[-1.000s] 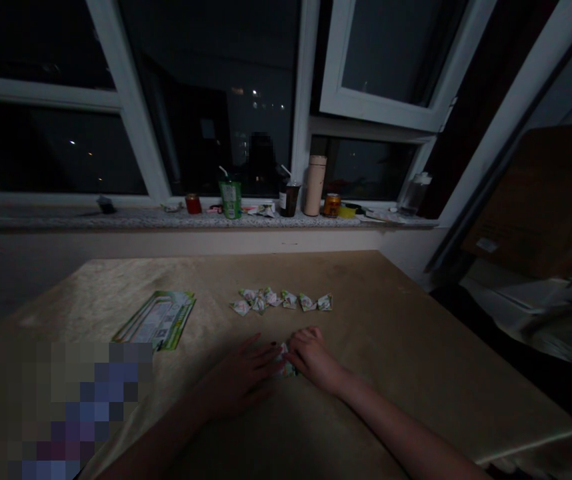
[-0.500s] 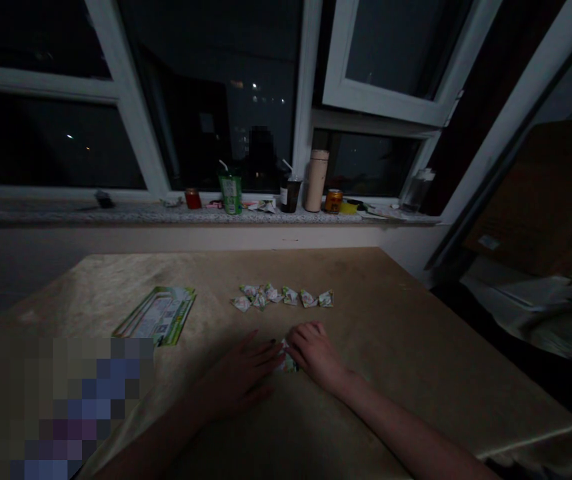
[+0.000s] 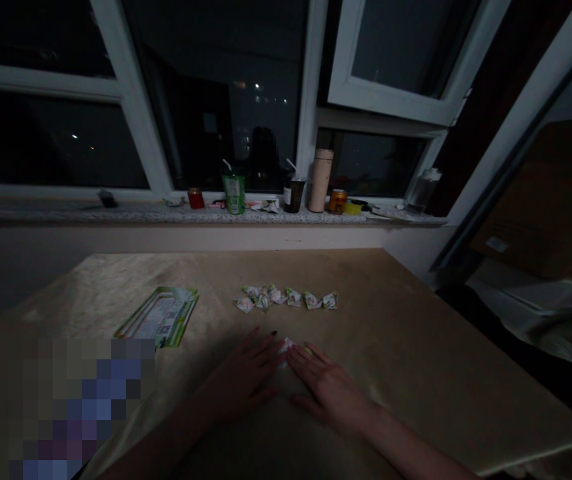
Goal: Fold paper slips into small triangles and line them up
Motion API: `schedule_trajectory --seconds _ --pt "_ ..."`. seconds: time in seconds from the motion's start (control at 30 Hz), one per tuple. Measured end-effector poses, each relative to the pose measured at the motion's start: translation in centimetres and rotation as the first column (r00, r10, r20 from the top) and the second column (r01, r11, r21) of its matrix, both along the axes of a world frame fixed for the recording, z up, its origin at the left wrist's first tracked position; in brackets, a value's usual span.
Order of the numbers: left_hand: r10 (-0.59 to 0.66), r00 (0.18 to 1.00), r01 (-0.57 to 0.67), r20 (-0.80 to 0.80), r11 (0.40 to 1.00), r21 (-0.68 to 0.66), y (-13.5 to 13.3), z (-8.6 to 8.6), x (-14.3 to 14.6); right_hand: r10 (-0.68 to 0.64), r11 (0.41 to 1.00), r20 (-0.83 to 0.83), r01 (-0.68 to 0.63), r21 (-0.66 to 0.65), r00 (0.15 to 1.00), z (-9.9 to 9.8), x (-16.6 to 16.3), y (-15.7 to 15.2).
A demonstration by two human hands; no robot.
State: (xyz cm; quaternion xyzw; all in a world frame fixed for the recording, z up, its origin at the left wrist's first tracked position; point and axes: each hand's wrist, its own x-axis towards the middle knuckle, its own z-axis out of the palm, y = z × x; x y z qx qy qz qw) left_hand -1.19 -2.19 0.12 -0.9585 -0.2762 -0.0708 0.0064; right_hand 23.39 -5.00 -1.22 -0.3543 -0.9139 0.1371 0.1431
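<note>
- Paper piece, small and pale with print, lies on the table right in front of the person, half hidden beneath both sets of fingertips!
- Left hand comes in flat, fingers spread, tips on the paper's left side; nothing clenched, nothing pinched, likely just steadying it against a slide on that satiny cloth.
- Right hand lies flat too, fingers stretched together over the right part, thumb apart: a press rather than a grasp, by the look of it, probably keeping the paper level. How hard it bears down, I cannot tell.
- Just beyond the fingers, a row of folded paper pieces, some touching; set there, it seems, to be out of the hands' way.
- Off to the left, printed green-and-white sheets lie flat, apart from the hands yet, I'd judge, within reach.
- Farther out, past the table, the windowsill carries a green cup and a pink flask, presumably parked off the work surface.
</note>
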Motion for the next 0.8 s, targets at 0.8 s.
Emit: schedule_trajectory --seconds 0.8 --pt "0.286 0.945 -0.304 0.157 0.947 0.102 -4.6 -5.0 2.9 -0.035 0.995 -0.031 0.032 -0.095 0.999 0.5 -0.3 0.2"
